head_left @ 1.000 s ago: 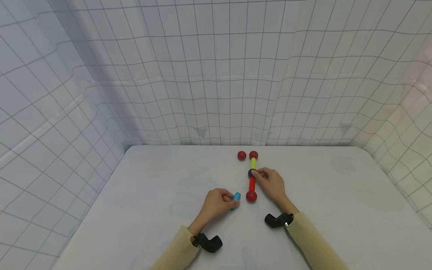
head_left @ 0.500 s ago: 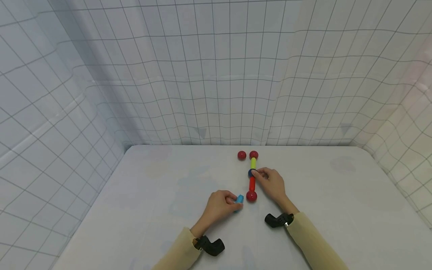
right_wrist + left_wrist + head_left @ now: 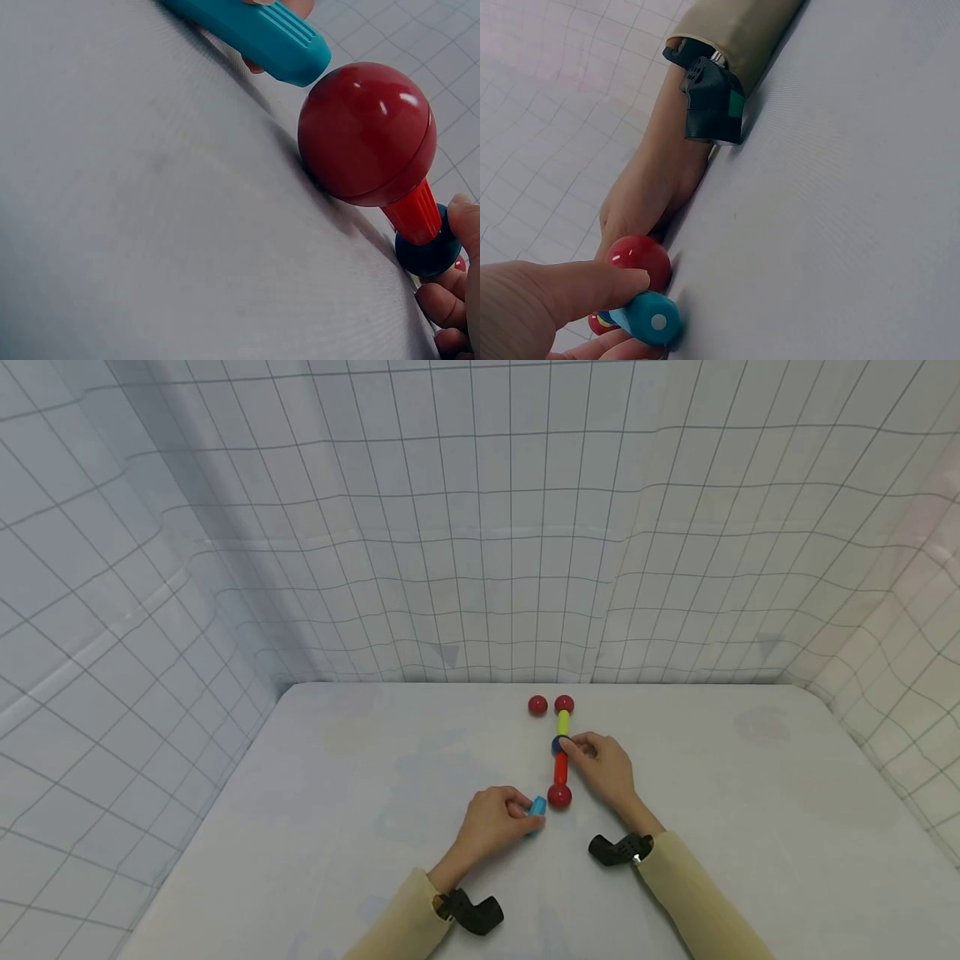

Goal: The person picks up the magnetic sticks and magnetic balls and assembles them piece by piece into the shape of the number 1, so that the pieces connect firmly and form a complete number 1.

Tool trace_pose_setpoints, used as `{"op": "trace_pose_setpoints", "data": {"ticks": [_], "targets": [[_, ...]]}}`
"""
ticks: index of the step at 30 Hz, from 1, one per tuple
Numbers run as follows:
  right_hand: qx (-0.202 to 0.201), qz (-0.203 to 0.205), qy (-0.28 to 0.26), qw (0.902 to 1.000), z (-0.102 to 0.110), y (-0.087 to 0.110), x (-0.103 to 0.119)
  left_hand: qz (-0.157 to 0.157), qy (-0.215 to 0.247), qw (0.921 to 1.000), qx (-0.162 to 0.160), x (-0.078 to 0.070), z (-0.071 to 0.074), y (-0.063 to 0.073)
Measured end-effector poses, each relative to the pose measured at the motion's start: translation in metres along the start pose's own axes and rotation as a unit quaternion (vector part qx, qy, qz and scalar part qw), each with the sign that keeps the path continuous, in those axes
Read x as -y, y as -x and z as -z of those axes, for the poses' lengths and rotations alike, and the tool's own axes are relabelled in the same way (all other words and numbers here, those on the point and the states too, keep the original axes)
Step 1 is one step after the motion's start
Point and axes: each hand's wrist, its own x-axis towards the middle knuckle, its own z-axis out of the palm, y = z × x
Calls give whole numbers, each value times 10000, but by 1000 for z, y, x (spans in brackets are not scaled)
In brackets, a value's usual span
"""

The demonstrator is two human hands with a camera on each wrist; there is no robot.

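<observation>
My left hand pinches a light-blue ridged rod between thumb and fingers, low over the table. In the right wrist view, one end of that blue rod points at the near red ball, very close to it. My right hand pinches a dark blue ball, partly covered by the fingers. This ball sits mid-chain: a red rod joins it to the near red ball, and a yellow-green rod leads to a far red ball.
A loose red ball lies on the white table just left of the chain's far end. Grid-patterned white curtains surround the table at the back and sides. Each wrist wears a black camera mount.
My left hand has moved a little right and toward the body, bringing the light-blue rod closer to the near red ball. My right hand and the chain have stayed nearly still.
</observation>
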Motion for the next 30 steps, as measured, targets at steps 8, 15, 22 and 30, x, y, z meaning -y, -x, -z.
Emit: {"op": "trace_pose_setpoints", "data": {"ticks": [8, 15, 22, 30], "targets": [[-1, -6, -16, 10000, 1, 1, 0, 135, -91, 9999, -21, -4, -4, 2], [-16, 23, 19, 10000, 1, 1, 1, 168, -167, 9997, 3, -7, -7, 4], [-61, 82, -49, 9999, 1, 1, 1, 162, -200, 9996, -100, -7, -10, 4], [-27, 56, -61, 10000, 1, 1, 1, 149, -159, 9996, -158, -9, -12, 6]]}}
